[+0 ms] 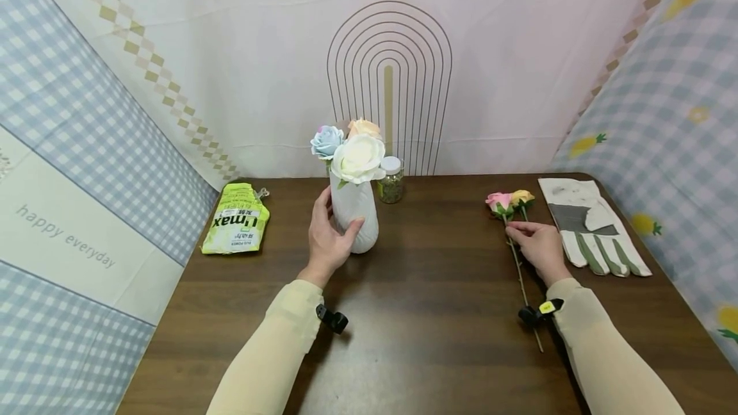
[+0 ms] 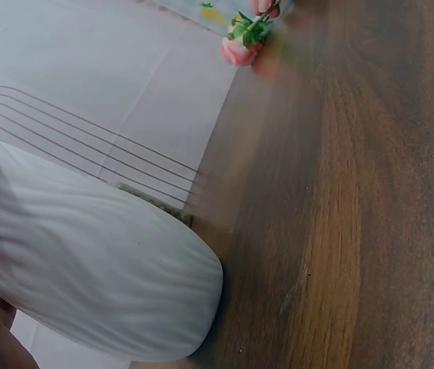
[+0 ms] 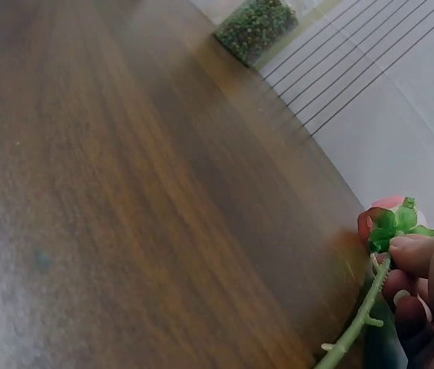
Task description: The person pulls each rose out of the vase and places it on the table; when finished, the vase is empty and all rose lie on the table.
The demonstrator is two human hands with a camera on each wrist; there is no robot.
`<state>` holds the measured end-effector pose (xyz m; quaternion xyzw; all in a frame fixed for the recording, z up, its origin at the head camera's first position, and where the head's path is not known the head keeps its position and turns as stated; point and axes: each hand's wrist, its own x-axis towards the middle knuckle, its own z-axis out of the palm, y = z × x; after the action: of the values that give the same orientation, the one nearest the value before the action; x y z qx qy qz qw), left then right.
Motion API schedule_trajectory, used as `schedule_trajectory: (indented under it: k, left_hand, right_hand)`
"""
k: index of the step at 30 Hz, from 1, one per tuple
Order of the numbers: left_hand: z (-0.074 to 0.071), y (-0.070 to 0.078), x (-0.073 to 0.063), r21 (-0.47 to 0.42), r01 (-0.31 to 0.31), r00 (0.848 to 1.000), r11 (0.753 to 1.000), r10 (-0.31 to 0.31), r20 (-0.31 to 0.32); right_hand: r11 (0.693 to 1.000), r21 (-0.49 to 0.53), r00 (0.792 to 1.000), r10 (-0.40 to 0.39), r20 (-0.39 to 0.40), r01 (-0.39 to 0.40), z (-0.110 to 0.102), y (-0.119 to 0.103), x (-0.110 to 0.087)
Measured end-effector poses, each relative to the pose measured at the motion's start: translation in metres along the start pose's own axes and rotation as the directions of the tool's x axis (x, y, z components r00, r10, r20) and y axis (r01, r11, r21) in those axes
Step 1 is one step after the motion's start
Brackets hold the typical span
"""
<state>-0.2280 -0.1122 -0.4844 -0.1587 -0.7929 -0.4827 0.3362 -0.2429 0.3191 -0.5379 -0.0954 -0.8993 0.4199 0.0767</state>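
Note:
My left hand (image 1: 331, 235) grips a white ribbed vase (image 1: 354, 210) round its side, with the thumb across the front. Out of the vase's mouth rise a blue rose (image 1: 327, 142), a white rose (image 1: 359, 159) and a peach rose (image 1: 364, 127). Over on the right, my right hand (image 1: 539, 245) pinches the thorny green stem (image 3: 359, 327) of a pink rose (image 1: 499, 202) between thumb and fingers, just below the bloom. A yellow rose (image 1: 522, 197) is right beside the pink one, its stem partly hidden behind the hand.
Behind the vase stands a glass jar (image 1: 391, 184) of green bits with a white lid. At the left lies a yellow-green packet (image 1: 236, 219). White and grey work gloves (image 1: 594, 226) lie at the right edge of the brown table (image 1: 426, 338). Patterned cloth hangs around it.

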Motion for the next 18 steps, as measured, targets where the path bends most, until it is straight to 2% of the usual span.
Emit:
schedule_trajectory:
  k: [7, 18]
  left_hand:
    - [0.0000, -0.0004, 0.0002, -0.001, -0.012, 1.000, 1.000, 0.012, -0.010]
    - [0.0000, -0.0006, 0.0006, 0.015, -0.012, 1.000, 1.000, 0.012, -0.006]
  right_hand:
    - [0.998, -0.055, 1.000, -0.012, 0.006, 0.012, 0.0000, -0.0001, -0.0001]
    - [0.999, -0.047, 1.000, -0.023, 0.018, 0.024, -0.0034, 0.0011, -0.0027]
